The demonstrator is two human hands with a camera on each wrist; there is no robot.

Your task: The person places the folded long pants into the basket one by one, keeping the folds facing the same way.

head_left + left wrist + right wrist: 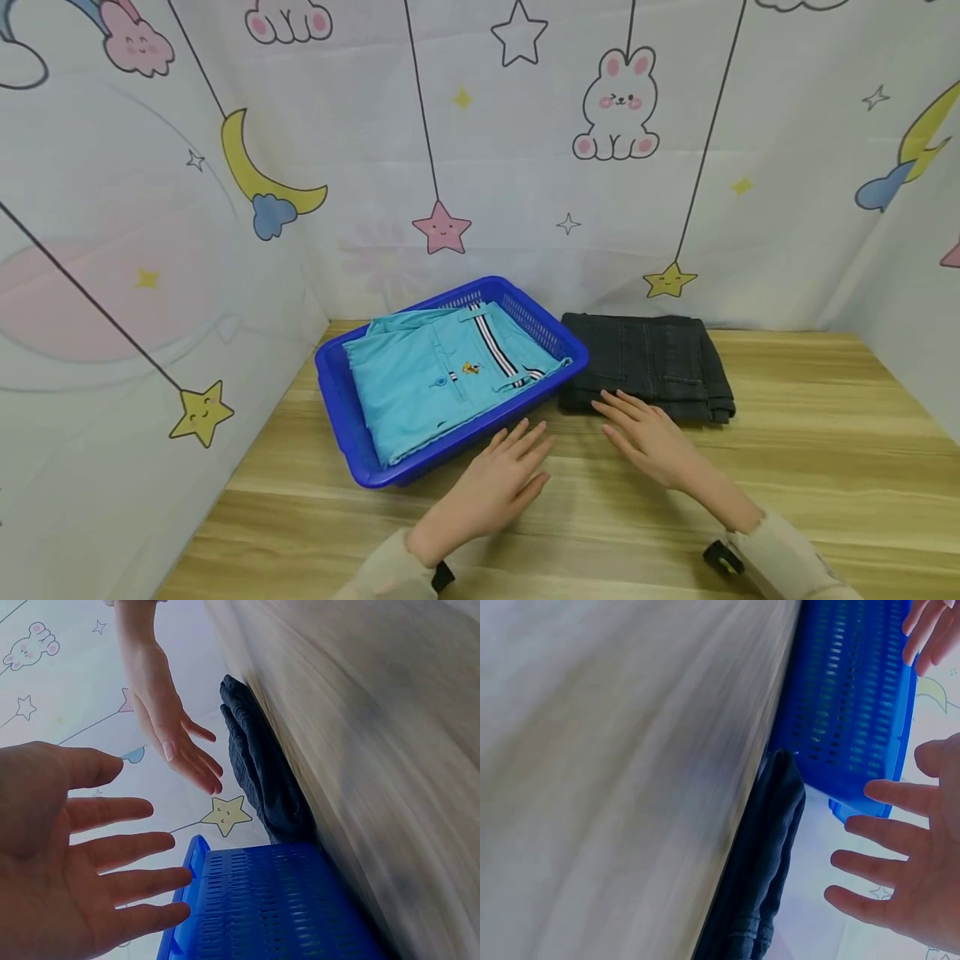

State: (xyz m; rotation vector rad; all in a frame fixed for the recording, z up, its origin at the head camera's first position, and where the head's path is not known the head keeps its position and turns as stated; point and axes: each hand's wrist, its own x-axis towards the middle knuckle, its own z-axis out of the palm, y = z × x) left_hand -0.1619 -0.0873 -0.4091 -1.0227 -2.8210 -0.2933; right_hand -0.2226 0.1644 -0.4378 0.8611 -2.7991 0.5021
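Note:
A blue plastic basket point(450, 454) with slotted walls stands at an angle on the table. Folded light-blue pants point(412, 383) with a striped waistband lie inside it. To its right, folded black jeans point(637, 358) lie flat, close against the basket's corner. My left hand point(487, 483) hovers at the basket's near side, fingers straight and spread, holding nothing. Over the near edge of the jeans is my right hand point(656, 442), its fingers extended. Both palms look bare in the wrist views, where the left hand point(97, 862) and right hand point(907, 855) appear apart from the cloth.
The wood-grain table point(810, 467) runs back to a white cloth backdrop point(517, 167) printed with stars, moons and rabbits. Similar cloth hangs along the left and right sides. A black wrist strap point(723, 558) sits at the right sleeve.

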